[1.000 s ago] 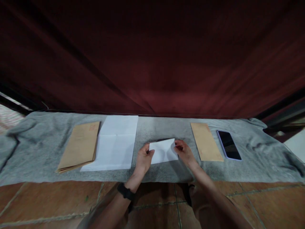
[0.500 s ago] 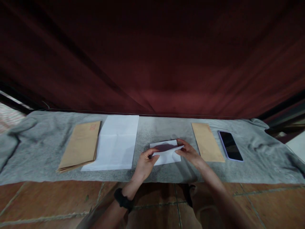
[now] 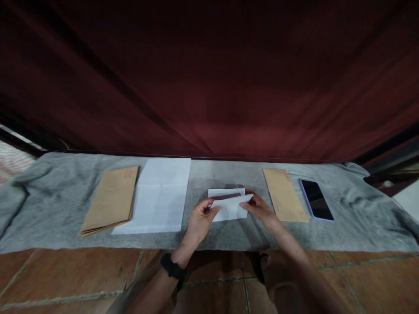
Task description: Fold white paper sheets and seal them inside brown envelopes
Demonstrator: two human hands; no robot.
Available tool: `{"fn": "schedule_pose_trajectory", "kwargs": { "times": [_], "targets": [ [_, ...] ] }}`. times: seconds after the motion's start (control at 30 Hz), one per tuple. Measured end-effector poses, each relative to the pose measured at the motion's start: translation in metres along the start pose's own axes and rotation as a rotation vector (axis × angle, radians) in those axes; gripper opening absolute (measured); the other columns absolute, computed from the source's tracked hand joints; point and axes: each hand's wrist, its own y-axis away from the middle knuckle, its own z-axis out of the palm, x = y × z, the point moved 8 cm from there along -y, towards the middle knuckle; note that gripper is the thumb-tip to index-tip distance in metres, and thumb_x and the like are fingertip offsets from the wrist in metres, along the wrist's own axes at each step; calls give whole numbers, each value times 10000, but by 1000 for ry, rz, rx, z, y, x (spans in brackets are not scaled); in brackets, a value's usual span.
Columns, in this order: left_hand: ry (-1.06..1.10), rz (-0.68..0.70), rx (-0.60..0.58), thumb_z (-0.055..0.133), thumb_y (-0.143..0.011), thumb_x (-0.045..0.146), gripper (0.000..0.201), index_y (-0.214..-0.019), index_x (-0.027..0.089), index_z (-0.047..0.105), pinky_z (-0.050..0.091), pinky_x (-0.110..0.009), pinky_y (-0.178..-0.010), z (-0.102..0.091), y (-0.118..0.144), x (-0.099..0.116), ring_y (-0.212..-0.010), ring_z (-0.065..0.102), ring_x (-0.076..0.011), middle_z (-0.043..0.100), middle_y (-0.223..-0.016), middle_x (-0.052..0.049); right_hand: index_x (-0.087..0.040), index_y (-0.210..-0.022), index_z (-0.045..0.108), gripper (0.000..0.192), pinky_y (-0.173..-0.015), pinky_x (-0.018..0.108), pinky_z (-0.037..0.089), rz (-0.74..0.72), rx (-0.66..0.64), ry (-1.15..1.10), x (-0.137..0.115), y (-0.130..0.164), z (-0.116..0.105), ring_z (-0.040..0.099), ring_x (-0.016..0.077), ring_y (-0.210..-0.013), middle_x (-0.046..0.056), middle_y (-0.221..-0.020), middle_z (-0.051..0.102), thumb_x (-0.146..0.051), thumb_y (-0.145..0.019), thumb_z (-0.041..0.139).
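Observation:
A folded sheet of white paper [image 3: 231, 207] is held between my two hands, low over the grey cloth. Its near flap stands a little apart from the back layer, leaving a dark gap along the top. My left hand [image 3: 200, 220] pinches the left end, thumb on the front face and fingers behind. At the right end my right hand [image 3: 260, 209] grips the flap the same way, its fingertips partly hidden behind the paper. To the right of that hand lies a flat brown envelope [image 3: 285, 195].
On the left, a stack of brown envelopes [image 3: 109, 198] overlaps flat white paper [image 3: 163, 198] with a crease across it. A phone [image 3: 316, 199] in a lilac case lies at the right. Grey cloth [image 3: 360, 209] covers the surface, with a dark red curtain [image 3: 209, 87] behind.
The flap of the folded paper has come down flatter toward me and the paper has shifted slightly up and right. Both hands keep their hold; everything else stays where it was.

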Motion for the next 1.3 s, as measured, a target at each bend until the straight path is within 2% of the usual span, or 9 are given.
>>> {"fn": "schedule_pose_trajectory", "kwargs": {
  "times": [0.2,0.4,0.57,0.7,0.77,0.93,1.1,1.23,1.3],
  "targets": [
    [-36,46,15,734,-772,358,213,-889,180,725,487,-239,-664,0,-1,4,-720,600,-140,696,-821,-8,-210,-1057,702,420,-843,331,528,26,-50,-157,-2,5,12,687,227,-935,33,-997,764,-426,-713,808],
    [-176,283,127,667,-830,272,93,-877,192,675,497,-358,-1005,-5,-5,22,-1242,563,-236,599,-1316,-107,-202,-972,741,385,-822,341,529,88,14,-255,8,7,15,700,214,-837,36,-923,776,-446,-687,833],
    [-232,221,196,650,-846,209,342,-1186,235,629,548,-344,-957,-9,-9,12,-1358,493,-258,352,-1582,-102,-210,-964,749,399,-814,366,543,66,59,-277,5,6,13,706,234,-843,48,-928,784,-451,-662,849],
    [-73,156,90,590,-865,149,697,-1516,218,350,584,-337,-857,2,-12,3,-1039,679,-204,646,-1277,-107,-202,-939,748,404,-743,346,550,103,52,-313,5,6,14,709,229,-784,51,-892,784,-437,-634,871],
    [-79,163,59,557,-878,128,744,-1562,205,274,576,-348,-881,6,-11,4,-965,690,-187,706,-1126,-70,-204,-927,750,391,-709,320,544,118,46,-343,6,7,14,709,217,-760,44,-865,782,-408,-621,886],
    [-239,243,28,538,-857,96,697,-1523,244,393,451,-384,-1107,12,-8,11,-1258,582,-207,616,-1376,-67,-199,-890,741,365,-651,288,527,157,93,-366,17,8,11,689,192,-688,20,-770,760,-364,-603,893],
    [-281,128,44,583,-790,46,846,-1568,219,298,481,-392,-1071,9,-13,-10,-1218,611,-224,632,-1366,-89,-198,-936,717,357,-709,337,544,68,170,-194,24,0,0,680,217,-738,33,-823,746,-384,-646,812],
    [-363,71,73,588,-776,22,832,-1547,217,345,521,-392,-1007,3,-18,-25,-1127,656,-235,645,-1348,-95,-184,-1112,670,408,-864,420,551,-196,390,229,4,1,-14,670,258,-960,98,-1054,712,-392,-761,668],
    [-425,73,94,586,-781,23,815,-1538,219,359,524,-400,-1005,1,-19,-26,-1134,653,-245,642,-1346,-96,-187,-1239,620,418,-965,457,527,-338,400,435,-9,8,-4,635,263,-1108,132,-1221,658,-364,-865,559]
  ]
}}
